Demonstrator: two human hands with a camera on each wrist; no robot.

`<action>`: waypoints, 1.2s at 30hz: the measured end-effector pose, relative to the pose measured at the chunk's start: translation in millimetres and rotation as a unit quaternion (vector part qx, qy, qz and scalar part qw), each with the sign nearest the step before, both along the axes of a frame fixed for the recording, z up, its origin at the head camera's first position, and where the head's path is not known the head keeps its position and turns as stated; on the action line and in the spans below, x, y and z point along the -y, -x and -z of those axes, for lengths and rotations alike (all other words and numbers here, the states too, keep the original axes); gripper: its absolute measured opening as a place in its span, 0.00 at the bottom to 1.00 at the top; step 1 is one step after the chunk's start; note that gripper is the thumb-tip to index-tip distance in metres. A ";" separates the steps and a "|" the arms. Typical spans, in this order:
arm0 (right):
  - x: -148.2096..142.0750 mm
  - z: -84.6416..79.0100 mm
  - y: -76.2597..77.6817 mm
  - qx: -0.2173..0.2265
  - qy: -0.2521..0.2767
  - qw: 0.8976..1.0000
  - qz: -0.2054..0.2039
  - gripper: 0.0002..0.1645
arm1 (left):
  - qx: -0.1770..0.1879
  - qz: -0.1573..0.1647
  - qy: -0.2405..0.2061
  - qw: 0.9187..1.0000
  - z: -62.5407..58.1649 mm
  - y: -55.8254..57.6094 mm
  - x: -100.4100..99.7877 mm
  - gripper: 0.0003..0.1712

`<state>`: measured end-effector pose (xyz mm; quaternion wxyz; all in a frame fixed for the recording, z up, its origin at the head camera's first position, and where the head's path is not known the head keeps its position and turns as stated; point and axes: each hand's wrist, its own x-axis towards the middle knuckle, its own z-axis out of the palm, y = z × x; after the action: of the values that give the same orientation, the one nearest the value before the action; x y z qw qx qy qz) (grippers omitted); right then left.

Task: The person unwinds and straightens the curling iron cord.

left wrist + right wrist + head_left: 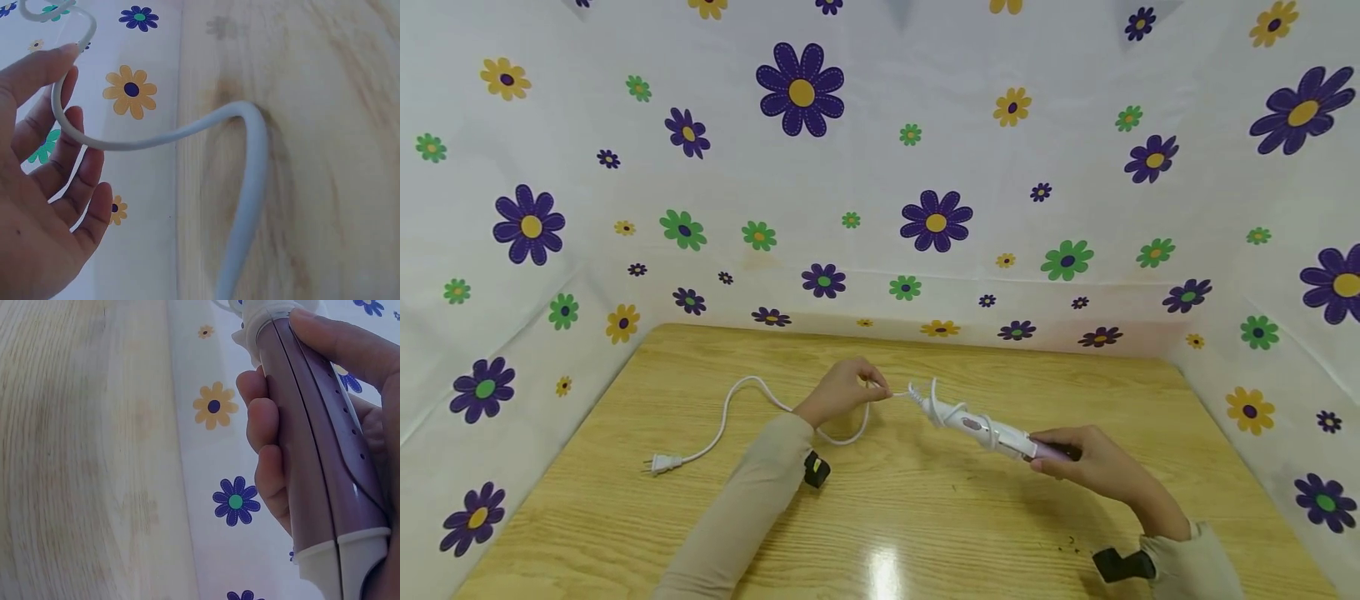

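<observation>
A white and purple hair styling iron [1017, 443] slants over the middle right of the table in the head view. My right hand [1097, 463] grips its purple section [306, 437], thumb along one side and fingers curled round the other. Several loose turns of white cord wrap the iron's white end. Left of it, my left hand [844, 390] pinches the cord [131, 145] between thumb and index finger, the other fingers loosely bent. From there the cord loops down and runs left across the wood to a two-prong plug [664, 463].
The wooden table [880, 500] is bordered at the back and sides by white cloth [865, 175] printed with flowers. Small dark specks [1070, 543] lie near the right forearm. A black strap device [817, 470] sits on the left wrist, another [1122, 567] on the right.
</observation>
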<state>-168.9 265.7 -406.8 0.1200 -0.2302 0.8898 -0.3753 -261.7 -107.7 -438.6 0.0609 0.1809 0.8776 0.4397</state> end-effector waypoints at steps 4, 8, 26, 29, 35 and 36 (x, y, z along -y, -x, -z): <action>0.7 2.6 0.2 0.002 -0.006 1.000 -0.001 0.26 | -0.013 -0.025 -0.008 1.000 -2.4 2.0 3.1 0.06; 1.0 5.9 1.0 0.004 -0.008 1.000 -0.001 0.26 | -0.025 -0.047 -0.007 0.999 -4.4 5.1 7.6 0.06; -3.5 13.3 6.2 0.022 -0.025 0.998 0.062 0.32 | -0.011 -0.039 -0.042 0.998 -17.0 -4.9 25.0 0.07; -3.9 13.3 7.6 0.021 -0.019 0.997 0.076 0.32 | -0.007 -0.027 -0.045 0.999 -16.2 -7.0 27.7 0.06; -3.4 16.1 9.3 -0.026 -0.009 0.997 0.079 0.30 | 0.005 0.005 -0.039 0.999 -9.4 -9.5 28.0 0.05; -3.2 16.6 9.4 -0.033 -0.005 0.996 0.079 0.29 | 0.008 0.008 -0.039 0.999 -8.4 -9.7 27.5 0.05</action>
<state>-178.3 268.9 -423.4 0.0615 -0.1707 0.9107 -0.3711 -251.9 -135.2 -430.2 0.0647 0.1869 0.8578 0.4744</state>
